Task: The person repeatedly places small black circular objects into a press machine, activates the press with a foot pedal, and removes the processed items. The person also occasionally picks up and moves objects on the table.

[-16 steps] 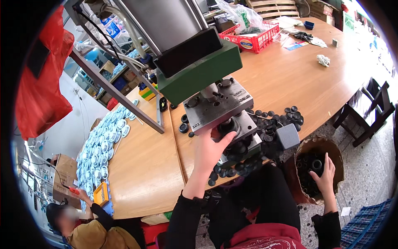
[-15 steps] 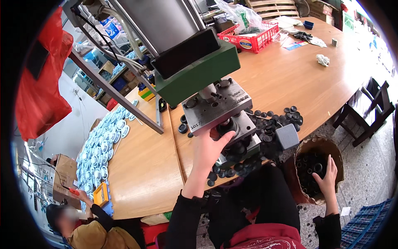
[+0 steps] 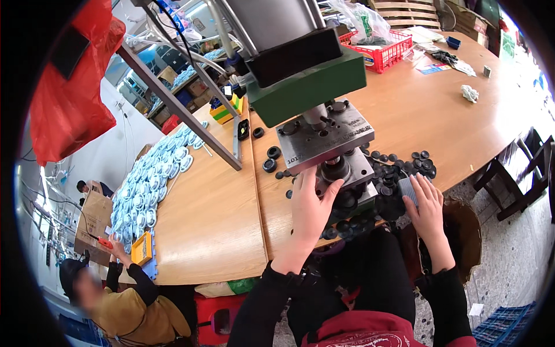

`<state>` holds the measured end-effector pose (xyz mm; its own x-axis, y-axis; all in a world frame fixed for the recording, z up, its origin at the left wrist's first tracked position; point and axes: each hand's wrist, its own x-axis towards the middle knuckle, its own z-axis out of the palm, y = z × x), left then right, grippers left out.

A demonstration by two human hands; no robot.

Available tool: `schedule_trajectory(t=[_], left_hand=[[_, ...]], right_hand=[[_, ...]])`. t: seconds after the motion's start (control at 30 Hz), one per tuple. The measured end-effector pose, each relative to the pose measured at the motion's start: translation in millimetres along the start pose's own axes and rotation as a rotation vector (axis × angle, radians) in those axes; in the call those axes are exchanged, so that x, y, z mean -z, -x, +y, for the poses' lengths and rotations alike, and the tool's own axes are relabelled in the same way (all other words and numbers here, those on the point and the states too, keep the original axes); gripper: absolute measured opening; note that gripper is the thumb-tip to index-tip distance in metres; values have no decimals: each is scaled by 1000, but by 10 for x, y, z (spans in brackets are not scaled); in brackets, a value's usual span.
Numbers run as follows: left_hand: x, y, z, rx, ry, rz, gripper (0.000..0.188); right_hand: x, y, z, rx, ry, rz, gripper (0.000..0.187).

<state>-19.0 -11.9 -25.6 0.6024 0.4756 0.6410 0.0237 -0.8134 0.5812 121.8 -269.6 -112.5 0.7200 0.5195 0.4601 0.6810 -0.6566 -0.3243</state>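
A bench press with a green block (image 3: 309, 87) stands over a steel upper die plate (image 3: 326, 136). Under that plate, a black round part (image 3: 336, 169) sits on the lower die (image 3: 363, 172). My left hand (image 3: 310, 211) is at the front left of the die, its thumb and fingers spread beside the round part; whether the fingertips touch it I cannot tell. Over a grey ribbed box (image 3: 408, 191) at the table's edge lies my right hand (image 3: 426, 208), fingers stretched out and covering part of it. Loose black round parts (image 3: 425, 165) are heaped around the die.
A carton (image 3: 468, 231) stands on the floor below my right forearm. Light blue parts (image 3: 144, 191) are piled at the left, near a co-worker (image 3: 127, 306) holding a red-handled tool (image 3: 104, 242). A red crate (image 3: 393, 55) is at the back; a dark wooden stool (image 3: 514, 173) stands right.
My right hand has moved from above the carton up and left onto the grey box. My left hand's thumb has drawn slightly off the round part. The whole view has shifted.
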Motion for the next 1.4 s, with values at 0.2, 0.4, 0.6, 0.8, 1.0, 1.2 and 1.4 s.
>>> schedule_trajectory(t=[0.2, 0.4, 0.6, 0.8, 1.0, 1.2, 1.4], left_hand=[[414, -11, -1397, 354, -145, -75, 34], [138, -379, -2731, 43, -663, -138, 42], [60, -710, -3071, 288, -499, -324, 42], [532, -828, -1944, 608, 346, -140, 47], [1187, -214, -765, 625, 939, -169, 68], [1043, -29, -177, 643, 941, -326, 70], [499, -129, -114, 384, 743, -290, 55]], right_hand=[[-234, -137, -57, -92, 231, -171, 54], [-83, 5, 10, -66, 51, -74, 49], [157, -55, -285, 69, -43, 104, 45], [296, -629, -1044, 177, -297, 216, 47], [82, -1016, -1639, 39, -535, 153, 54], [48, -1041, -1645, 89, -384, 179, 50], [151, -472, -1157, 3, -551, 141, 62]])
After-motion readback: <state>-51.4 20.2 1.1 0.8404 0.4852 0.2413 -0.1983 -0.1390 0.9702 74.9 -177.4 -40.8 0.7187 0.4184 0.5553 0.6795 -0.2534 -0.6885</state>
